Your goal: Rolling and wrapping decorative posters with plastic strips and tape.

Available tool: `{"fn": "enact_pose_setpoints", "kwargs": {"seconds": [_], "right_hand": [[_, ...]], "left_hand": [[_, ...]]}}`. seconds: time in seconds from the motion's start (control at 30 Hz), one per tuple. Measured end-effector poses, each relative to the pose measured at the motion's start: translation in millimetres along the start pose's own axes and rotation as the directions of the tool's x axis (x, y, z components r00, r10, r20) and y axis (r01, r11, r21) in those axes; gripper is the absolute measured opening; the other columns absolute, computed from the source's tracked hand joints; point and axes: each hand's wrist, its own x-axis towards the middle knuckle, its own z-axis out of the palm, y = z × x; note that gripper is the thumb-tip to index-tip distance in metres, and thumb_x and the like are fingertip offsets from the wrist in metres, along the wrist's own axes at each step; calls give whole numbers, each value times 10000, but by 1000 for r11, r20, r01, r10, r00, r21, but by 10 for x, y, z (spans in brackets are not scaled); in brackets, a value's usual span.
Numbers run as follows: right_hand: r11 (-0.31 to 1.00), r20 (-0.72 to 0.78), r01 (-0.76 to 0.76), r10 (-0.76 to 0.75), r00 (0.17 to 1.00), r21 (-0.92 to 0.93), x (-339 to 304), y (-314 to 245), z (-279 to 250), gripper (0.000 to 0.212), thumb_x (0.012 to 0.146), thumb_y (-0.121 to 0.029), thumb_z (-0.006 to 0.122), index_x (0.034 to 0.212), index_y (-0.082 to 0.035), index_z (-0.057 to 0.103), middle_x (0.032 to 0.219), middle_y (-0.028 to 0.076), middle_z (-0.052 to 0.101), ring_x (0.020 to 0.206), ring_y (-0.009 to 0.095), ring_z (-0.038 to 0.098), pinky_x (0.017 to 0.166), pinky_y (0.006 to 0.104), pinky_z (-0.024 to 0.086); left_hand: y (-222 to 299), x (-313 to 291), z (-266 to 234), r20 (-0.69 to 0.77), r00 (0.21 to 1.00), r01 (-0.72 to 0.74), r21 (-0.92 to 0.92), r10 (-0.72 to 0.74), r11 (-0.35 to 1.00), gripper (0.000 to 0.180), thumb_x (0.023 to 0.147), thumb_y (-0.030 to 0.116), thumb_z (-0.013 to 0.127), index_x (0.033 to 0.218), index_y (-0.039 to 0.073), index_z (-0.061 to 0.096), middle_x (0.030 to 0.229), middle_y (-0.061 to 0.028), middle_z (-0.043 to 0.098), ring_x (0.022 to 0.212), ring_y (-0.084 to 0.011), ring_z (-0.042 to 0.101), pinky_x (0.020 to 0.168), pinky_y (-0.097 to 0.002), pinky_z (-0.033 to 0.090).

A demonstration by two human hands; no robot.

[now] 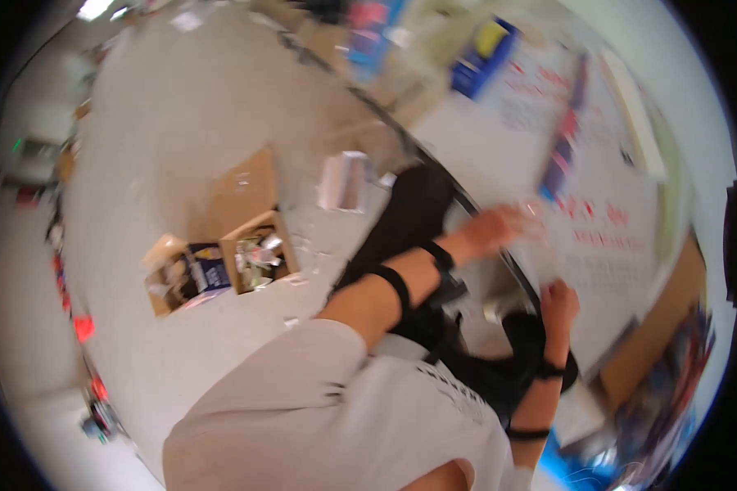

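Note:
My left hand [504,228] reaches over the edge of the table [540,114], its fingers smeared by motion. Closer to me, my right hand [559,304] is curled into a fist at the same edge. A faint, see-through blur lies between the two hands; whether it is clear plastic or only motion, I cannot tell. What the right fist holds, if anything, is hidden. Just beyond the left hand lies a long, narrow pink, purple and blue package [560,155], touched by neither hand.
A blue box with yellow [485,56] and a white strip [635,114] lie on the table. Colourful flat packages [659,393] lean beside a brown cardboard sheet [659,315] at right. On the floor at left stand an open cardboard box [258,254] holding scraps and a white box [342,182].

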Motion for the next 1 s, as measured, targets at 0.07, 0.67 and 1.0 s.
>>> {"fn": "enact_pose_setpoints", "kwargs": {"seconds": [0.07,0.67,1.0], "right_hand": [[1000,23,18,-18,1000,-1,122,-184,-49,160,770,-214,599,710,-70,563,648,148,583,682,366,585,601,501,447],[870,-175,345,-301,937,353,460,-418,14,479,663,-105,709,1133,-178,653,1346,-52,541,1147,253,477,946,416,360],[871,-472,166,83,878,463,500,-597,284,121,705,-239,747,765,-138,719,998,-34,642,1001,234,506,841,388,365]], "left_hand": [[-73,-73,-168,29,999,28,19,-29,999,414,811,65,488,1193,152,622,1264,-47,591,1179,-252,542,1011,-389,421],[-58,-192,-87,-10,990,138,45,-138,989,206,727,16,683,929,57,675,1107,-84,644,1107,-283,580,916,-381,482],[-63,-122,46,-252,917,329,49,-307,943,93,686,83,747,730,72,666,907,-53,609,950,-281,522,827,-397,420]]}}
